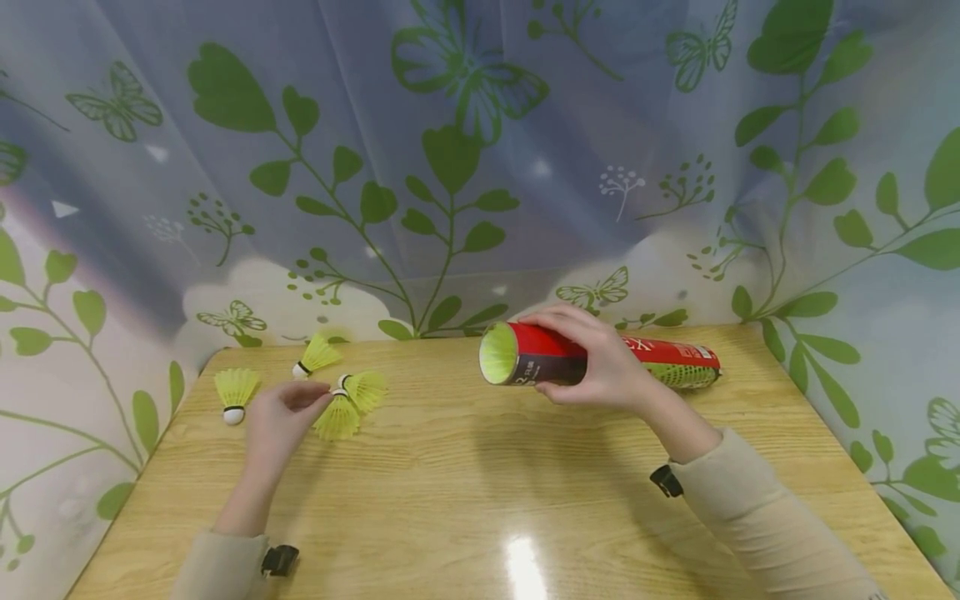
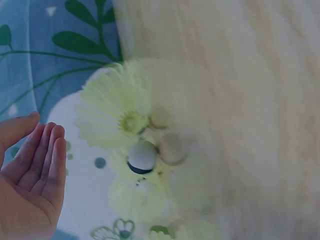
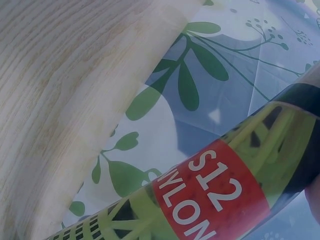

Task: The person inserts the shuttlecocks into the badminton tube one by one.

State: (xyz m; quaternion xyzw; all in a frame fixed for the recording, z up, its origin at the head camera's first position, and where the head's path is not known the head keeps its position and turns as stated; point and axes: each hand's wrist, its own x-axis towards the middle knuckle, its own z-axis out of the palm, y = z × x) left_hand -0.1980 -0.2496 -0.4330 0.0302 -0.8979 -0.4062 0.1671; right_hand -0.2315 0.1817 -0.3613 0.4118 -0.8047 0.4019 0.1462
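My right hand (image 1: 603,358) grips a red, black and yellow-green shuttlecock tube (image 1: 675,363) from above, near its open end, which faces left. Yellow-green shows inside the mouth. The right wrist view has the tube's red "S12 NYLON" label (image 3: 210,192) up close. My left hand (image 1: 276,421) is over the left of the table, thumb and fingertips close together beside two overlapping yellow shuttlecocks (image 1: 337,417). In the left wrist view its fingers (image 2: 47,155) are nearly straight and hold nothing. The white cork (image 2: 142,156) of one shuttlecock lies to their right.
Another shuttlecock (image 1: 236,393) stands left of my left hand, cork toward me, and one more (image 1: 318,357) lies behind the hand. The wooden table (image 1: 420,492) meets a patterned curtain (image 1: 337,167) along its back edge. Both wrists wear dark straps.
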